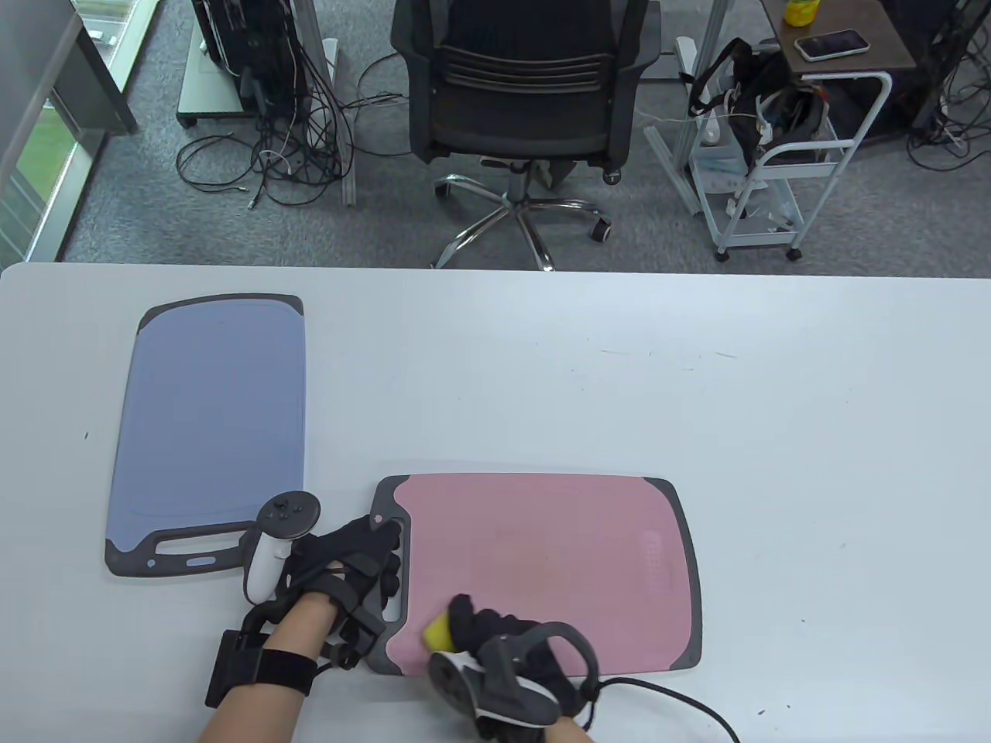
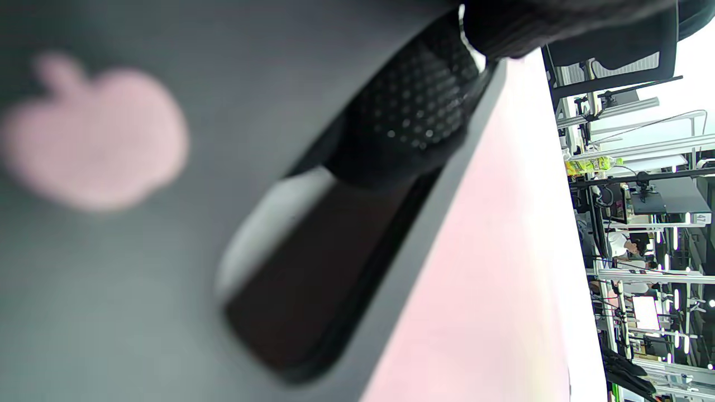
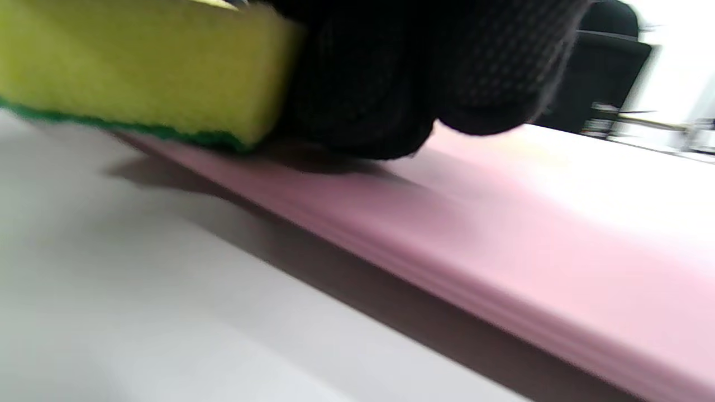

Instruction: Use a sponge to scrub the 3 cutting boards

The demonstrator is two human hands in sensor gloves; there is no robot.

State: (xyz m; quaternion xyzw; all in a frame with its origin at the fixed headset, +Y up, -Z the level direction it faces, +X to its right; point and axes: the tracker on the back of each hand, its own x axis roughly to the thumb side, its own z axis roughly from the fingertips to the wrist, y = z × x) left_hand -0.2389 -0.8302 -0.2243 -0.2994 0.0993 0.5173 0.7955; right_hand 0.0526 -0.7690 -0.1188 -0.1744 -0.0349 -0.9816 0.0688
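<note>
Two cutting boards lie on the white table (image 1: 735, 402): a blue one (image 1: 209, 433) at the left and a pink one (image 1: 542, 557) near the front edge. My left hand (image 1: 387, 561) holds the pink board's grey handle end (image 2: 111, 279), and a fingertip (image 2: 413, 111) dips into the handle slot (image 2: 313, 279). My right hand (image 1: 464, 619) grips a yellow sponge (image 1: 438, 633) with a green underside (image 3: 139, 67). The sponge presses on the pink board (image 3: 530, 234) at its front left corner, by the edge.
A black cable (image 1: 681, 700) trails from my right wrist across the table's front. Beyond the far edge stand an office chair (image 1: 522, 85) and a white cart (image 1: 774, 170). A pink apple mark (image 2: 95, 134) shows on the grey handle.
</note>
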